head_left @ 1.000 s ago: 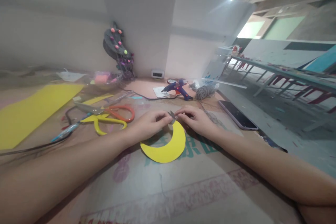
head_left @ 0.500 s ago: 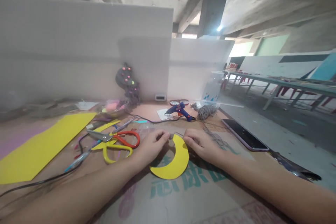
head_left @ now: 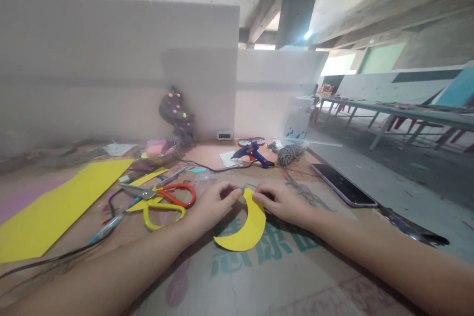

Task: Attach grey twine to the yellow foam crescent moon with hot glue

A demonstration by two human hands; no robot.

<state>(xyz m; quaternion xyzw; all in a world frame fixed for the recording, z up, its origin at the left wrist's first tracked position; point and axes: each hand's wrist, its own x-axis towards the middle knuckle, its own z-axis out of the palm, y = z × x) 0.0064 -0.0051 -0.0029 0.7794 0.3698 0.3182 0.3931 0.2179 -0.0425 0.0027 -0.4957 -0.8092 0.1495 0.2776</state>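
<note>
A yellow crescent moon cut-out (head_left: 246, 237), apparently paper or foam sheet, is held over the printed cardboard. My right hand (head_left: 281, 200) pinches its upper tip between thumb and fingers. To the left of that tip, my left hand (head_left: 218, 202) is closed in a pinch at a small grey bit (head_left: 242, 189) that looks like yarn; the fingers partly hide it. A thin grey strand loops behind the tip, between both hands. Beside my left forearm lie scissors (head_left: 163, 200) with one red and one yellow handle.
At left lies a large yellow sheet (head_left: 66, 207), with a pen (head_left: 111, 227) and a black cable nearby. Farther back are a blue glue gun (head_left: 254, 154), a ball of grey yarn (head_left: 291, 154) and a small white display (head_left: 224, 135). A phone (head_left: 344, 185) lies at right.
My right thumb and fingers have shifted onto the front of the crescent's upper tip. The crescent has tilted slightly, and my left hand stays close to the tip. The view has shifted a little.
</note>
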